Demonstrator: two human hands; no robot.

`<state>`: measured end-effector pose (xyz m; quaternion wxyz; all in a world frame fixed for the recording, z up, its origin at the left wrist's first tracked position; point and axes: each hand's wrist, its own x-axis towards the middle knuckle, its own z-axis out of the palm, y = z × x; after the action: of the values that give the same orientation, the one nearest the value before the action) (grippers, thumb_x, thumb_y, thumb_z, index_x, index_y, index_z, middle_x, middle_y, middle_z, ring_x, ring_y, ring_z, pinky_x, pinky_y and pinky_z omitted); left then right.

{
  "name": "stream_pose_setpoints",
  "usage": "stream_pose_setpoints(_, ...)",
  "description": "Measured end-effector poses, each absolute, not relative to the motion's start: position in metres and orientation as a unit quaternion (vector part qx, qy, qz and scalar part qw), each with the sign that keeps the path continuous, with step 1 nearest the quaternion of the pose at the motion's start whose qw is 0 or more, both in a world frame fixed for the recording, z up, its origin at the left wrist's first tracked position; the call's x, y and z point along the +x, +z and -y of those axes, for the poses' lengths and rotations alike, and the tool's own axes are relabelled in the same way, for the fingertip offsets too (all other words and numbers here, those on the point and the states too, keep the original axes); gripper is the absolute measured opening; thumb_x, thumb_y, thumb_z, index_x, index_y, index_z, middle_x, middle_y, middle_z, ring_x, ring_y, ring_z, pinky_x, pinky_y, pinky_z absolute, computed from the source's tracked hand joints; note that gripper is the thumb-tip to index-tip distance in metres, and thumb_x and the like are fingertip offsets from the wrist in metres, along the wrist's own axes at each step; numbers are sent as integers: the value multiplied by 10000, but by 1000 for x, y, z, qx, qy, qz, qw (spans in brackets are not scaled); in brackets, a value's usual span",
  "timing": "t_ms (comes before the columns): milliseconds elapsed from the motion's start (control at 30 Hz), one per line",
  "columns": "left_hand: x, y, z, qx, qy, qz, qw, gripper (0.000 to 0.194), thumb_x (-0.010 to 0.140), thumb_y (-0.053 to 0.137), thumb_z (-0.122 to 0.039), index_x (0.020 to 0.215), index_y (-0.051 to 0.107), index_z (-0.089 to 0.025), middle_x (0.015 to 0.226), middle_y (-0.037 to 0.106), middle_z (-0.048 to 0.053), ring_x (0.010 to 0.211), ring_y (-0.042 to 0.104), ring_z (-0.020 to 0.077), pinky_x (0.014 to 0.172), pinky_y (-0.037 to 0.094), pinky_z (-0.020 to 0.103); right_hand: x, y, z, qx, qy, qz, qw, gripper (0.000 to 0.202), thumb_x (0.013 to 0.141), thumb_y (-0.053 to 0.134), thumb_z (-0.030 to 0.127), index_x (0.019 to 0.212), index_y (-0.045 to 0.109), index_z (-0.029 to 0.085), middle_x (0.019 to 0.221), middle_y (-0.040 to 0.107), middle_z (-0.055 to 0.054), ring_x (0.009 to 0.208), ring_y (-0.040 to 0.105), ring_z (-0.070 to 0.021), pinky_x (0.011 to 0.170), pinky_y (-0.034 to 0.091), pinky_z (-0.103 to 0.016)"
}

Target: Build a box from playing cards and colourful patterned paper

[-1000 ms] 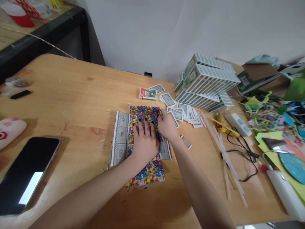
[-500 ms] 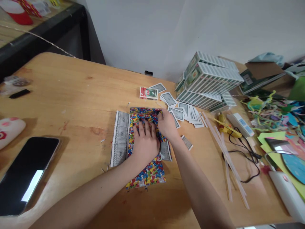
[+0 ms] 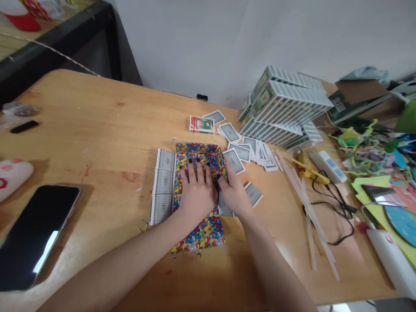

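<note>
A colourful patterned sheet (image 3: 208, 234) lies on the table, with a flap raised at its far edge. Joined grey-backed playing cards (image 3: 164, 186) extend from its left side. My left hand (image 3: 197, 190) presses flat on the middle of the sheet, fingers spread. At the right side, my right hand (image 3: 234, 190) pinches a raised patterned flap (image 3: 221, 162) between thumb and fingers. Part of the grey card panel below it is covered by that hand.
Loose cards (image 3: 242, 151) and a red-and-green card box (image 3: 201, 125) lie beyond the sheet. Stacked card boxes (image 3: 289, 104) stand at the back right. Clear sticks (image 3: 308, 212), a yellow glue gun (image 3: 310, 171) and its cable are to the right; a phone (image 3: 39, 234) lies left.
My right hand has moved from the far right corner nearer to me along the right side, and the right flap there now stands up. My left hand stays pressed on the sheet.
</note>
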<state>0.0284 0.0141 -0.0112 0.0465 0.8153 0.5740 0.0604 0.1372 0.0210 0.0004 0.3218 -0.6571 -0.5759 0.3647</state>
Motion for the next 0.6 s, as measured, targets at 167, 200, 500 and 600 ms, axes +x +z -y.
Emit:
stream_pose_setpoints(167, 29, -10, -15, 816, 57, -573, 52, 546, 868, 326, -326, 1331, 385, -43, 1372, 376, 251, 1275, 298, 420, 1019, 166, 596, 131, 0, -7, -665, 354, 567, 332, 615, 811, 332, 141, 1417, 223, 147, 1458, 304, -63, 1354, 239, -151, 1123, 196, -387)
stream_pose_setpoints(200, 29, -9, -15, 815, 53, -574, 54, 540, 873, 320, -322, 1331, 385, -44, 1374, 375, 249, 1277, 299, 415, 1021, 166, 593, 128, 1, -7, -667, 348, 570, 330, 612, 810, 329, 133, 1415, 231, 148, 1454, 312, -66, 1353, 241, -154, 1123, 198, -391)
stream_pose_setpoints(500, 27, -8, -14, 819, 55, -569, 49, 561, 845, 362, -308, 1335, 379, -36, 1376, 372, 249, 1278, 295, 420, 1024, 168, 591, 136, -2, 6, -605, 418, 562, 380, 577, 881, 365, 272, 1428, 187, 227, 1473, 277, -22, 1359, 217, -141, 1117, 205, -380)
stream_pose_setpoints(600, 27, -9, -14, 819, 55, -569, 45, 550, 849, 351, -296, 1334, 383, -39, 1374, 377, 244, 1276, 298, 420, 1020, 182, 593, 150, 6, 43, -568, 451, 591, 353, 683, 859, 460, 329, 1440, 107, 262, 1504, 175, -27, 1366, 193, -169, 1094, 263, -382)
